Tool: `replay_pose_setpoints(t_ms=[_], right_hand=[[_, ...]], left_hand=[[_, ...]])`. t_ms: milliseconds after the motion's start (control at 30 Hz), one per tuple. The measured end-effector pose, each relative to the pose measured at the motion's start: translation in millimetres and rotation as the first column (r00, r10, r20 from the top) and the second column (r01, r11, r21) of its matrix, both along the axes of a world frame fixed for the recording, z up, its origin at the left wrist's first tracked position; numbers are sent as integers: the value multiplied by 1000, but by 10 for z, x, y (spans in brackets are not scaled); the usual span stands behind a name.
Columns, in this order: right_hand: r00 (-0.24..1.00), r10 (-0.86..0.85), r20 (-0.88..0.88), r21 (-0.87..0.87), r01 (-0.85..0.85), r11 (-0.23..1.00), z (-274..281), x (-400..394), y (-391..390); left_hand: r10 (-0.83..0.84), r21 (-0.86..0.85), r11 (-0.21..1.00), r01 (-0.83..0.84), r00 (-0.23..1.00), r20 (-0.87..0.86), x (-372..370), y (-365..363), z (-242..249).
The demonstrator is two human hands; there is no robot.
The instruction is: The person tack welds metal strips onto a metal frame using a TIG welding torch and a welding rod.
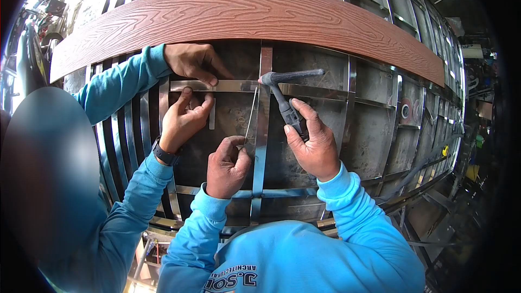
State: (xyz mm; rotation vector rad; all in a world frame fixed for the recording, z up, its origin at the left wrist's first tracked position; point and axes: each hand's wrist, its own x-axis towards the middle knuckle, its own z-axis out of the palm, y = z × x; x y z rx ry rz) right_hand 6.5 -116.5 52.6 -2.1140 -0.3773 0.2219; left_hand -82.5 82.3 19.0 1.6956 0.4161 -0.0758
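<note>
My right hand (316, 145) grips a black TIG welding torch (282, 100). The torch's nozzle points left and sits close to the joint between a short metal crossbar (233, 86) and an upright metal bar (260, 152). My left hand (228, 167) is closed around the lower end of a thin filler rod (252, 114), whose upper end reaches up beside that joint. A co-worker's upper hand (196, 62) and lower hand (184, 116) are at the left part of the crossbar, fingers touching it from above and below.
A long reddish-brown wood-grain board (244, 13) lies across the metal frame beyond the hands. Closely spaced metal slats (130, 130) run along the left. A round roll (405, 110) rests within the frame at right, with a yellow item (445, 151) near its edge. The co-worker stands close at left.
</note>
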Motion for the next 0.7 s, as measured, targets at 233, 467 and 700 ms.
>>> replay_pose_setpoints(t_ms=[233,467,700], right_hand=[[999,-8,-45,35,10,999,-13,11,-28],[998,-28,-51,50,31,998,-27,3,-36],[999,-14,-50,29,15,999,2,7,-18]], left_hand=[[10,-28,1000,-10,1000,-20,7,-13,10],[4,-18,1000,-4,1000,-12,1,-8,-6],[14,-41,999,-14,1000,-15,-3,-5,-18]])
